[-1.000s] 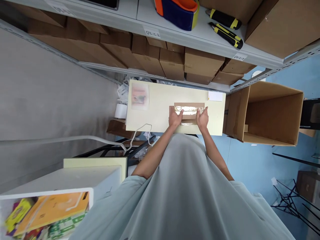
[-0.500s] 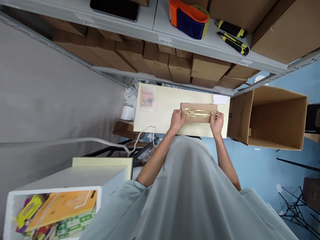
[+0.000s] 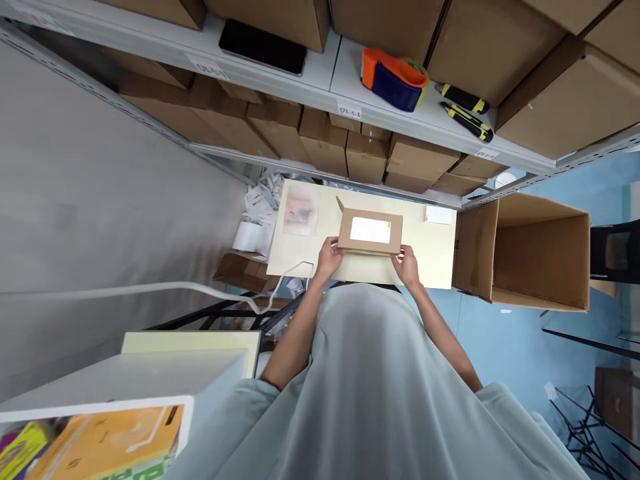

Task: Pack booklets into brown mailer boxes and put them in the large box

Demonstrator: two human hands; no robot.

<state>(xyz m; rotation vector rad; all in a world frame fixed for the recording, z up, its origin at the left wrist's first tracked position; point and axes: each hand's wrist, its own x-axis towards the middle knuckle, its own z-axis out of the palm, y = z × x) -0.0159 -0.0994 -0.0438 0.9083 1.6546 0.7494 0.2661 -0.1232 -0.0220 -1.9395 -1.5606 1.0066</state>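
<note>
On the far left sat a white bin point(image 3: 188, 417) with an orange packet point(image 3: 120, 437) and a yellow packet point(image 3: 23, 450) in it. Behind the bin, a white cord point(image 3: 150, 289) ran across to the near edge of a cream table point(image 3: 430, 253). A white roll point(image 3: 247, 237) stood just beside the table's left end. Higher up, a flat black thing point(image 3: 263, 47) lay on a gray shelf point(image 3: 343, 73).

A sheet point(image 3: 301, 210) with a blurry red picture lay on the table's left part. Next came the left hand point(image 3: 330, 257). Its thumb and fingers pinched the near left corner of a brown box point(image 3: 371, 247). The box was over the middle of the table, but I couldn't tell if it touched the top. A small flap point(image 3: 341, 204) stuck out at its far left corner, and a white label point(image 3: 371, 230) was on its face. The right hand point(image 3: 407, 265) pinched the near right corner.

Up on the shelf was an orange and blue thing point(image 3: 395, 79). A white card point(image 3: 439, 215) lay near the table's right end. Two black and yellow cutters point(image 3: 467, 122) lay on the shelf. A big open carton point(image 3: 475, 247) stood at the right, just beside the table.
</note>
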